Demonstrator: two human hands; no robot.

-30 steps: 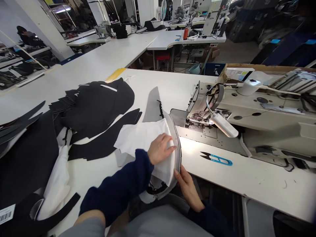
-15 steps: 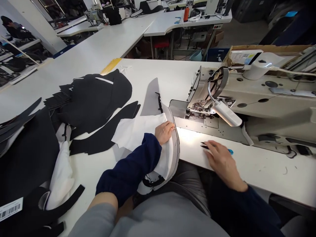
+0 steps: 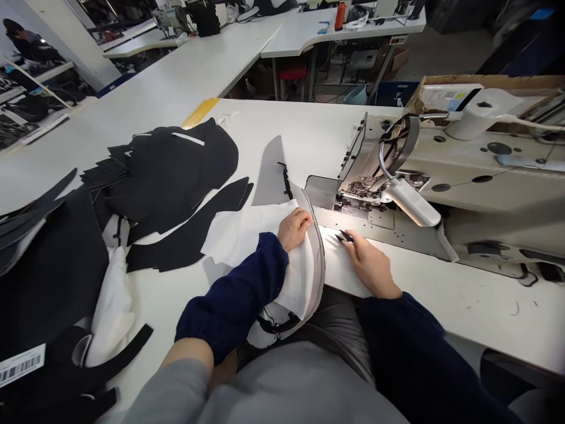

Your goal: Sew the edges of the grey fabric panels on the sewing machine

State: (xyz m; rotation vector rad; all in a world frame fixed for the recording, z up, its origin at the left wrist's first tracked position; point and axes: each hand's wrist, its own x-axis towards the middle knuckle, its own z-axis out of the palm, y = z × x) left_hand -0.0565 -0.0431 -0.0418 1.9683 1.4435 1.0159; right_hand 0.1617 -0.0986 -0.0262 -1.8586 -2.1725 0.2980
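My left hand (image 3: 295,228) presses with curled fingers on a white fabric piece (image 3: 256,235) that lies over a grey curved piece (image 3: 316,259) at the table's near edge. My right hand (image 3: 369,265) is closed on the thread snips (image 3: 344,237), whose black tips point toward the grey piece's edge. Both sleeves are dark blue. The sewing machine (image 3: 441,171) stands just right of the hands, its lamp (image 3: 410,203) lighting the bed.
Black fabric pieces (image 3: 168,176) are heaped to the left on the white table (image 3: 463,300), with more black and white cloth (image 3: 110,306) at the near left. A cardboard box (image 3: 445,94) stands behind the machine. Other work tables and a person sit far back.
My right hand left the fabric's lower edge, picked the blue-handled snips off the table and brought them left toward the grey piece. My left hand shifted slightly up on the white fabric.
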